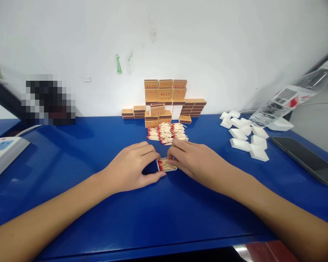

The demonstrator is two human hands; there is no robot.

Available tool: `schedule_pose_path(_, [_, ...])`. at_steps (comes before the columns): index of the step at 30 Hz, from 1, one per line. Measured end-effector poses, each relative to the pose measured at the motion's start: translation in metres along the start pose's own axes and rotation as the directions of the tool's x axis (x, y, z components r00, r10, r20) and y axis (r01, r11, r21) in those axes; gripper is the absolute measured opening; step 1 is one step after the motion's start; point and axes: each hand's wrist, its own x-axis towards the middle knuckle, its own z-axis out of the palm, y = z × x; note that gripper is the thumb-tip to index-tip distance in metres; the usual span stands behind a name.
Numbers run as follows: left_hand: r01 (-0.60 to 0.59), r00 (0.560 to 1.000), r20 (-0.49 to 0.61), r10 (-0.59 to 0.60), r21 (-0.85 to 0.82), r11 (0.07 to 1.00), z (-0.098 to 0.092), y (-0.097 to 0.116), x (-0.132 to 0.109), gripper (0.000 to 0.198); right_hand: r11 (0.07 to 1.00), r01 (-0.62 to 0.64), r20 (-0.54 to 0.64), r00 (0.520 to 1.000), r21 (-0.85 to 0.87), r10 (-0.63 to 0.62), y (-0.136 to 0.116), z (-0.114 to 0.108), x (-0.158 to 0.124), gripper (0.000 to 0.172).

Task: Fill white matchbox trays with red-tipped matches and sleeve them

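So the left hand (pixel 132 164) is holding a little white matchbox tray (pixel 170 170) on the blue desk (pixel 153 218), its thumb pressing in on the near side and its other fingers on the far side. Red-headed matches (pixel 166 165) are lying in that tray, heads pointing left. The right hand (pixel 194 157) is curling its fingers over the tray's right end; can't tell if they're pinching any matches, since the tips are partly hidden. Just past the hands, a loose match pile (pixel 166 133) is spreading out, heads mostly facing left. Behind that, a bunch of yellow-and-brown matchboxes (pixel 165 94) is standing stacked near the wall (pixel 221 47). Over on the right, more white trays (pixel 239 145) are lying scattered, with a clear bottle (pixel 288 99) leaning above them and a dark phone (pixel 307 158) lying nearby.
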Motion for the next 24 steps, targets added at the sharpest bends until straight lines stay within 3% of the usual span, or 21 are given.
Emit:
schedule_pose_path(9, [0.035, 0.998, 0.045, -0.035, 0.000, 0.999, 0.000, -0.002, -0.001, 0.029, 0.980, -0.038, -0.013, 0.999, 0.197, 0.042, 0.009, 0.000, 0.000, 0.008])
schedule_pose_path(16, [0.059, 0.997, 0.056, -0.058, -0.011, 0.998, 0.000, -0.001, -0.001, 0.027, 0.965, -0.091, 0.016, 0.996, 0.248, 0.090, 0.013, -0.009, -0.004, 0.009])
schedule_pose_path(24, [0.053, 0.997, 0.054, -0.053, -0.009, 0.999, 0.000, -0.003, 0.000, 0.030, 0.964, -0.070, 0.023, 0.998, 0.257, 0.066, 0.006, 0.001, -0.002, 0.013])
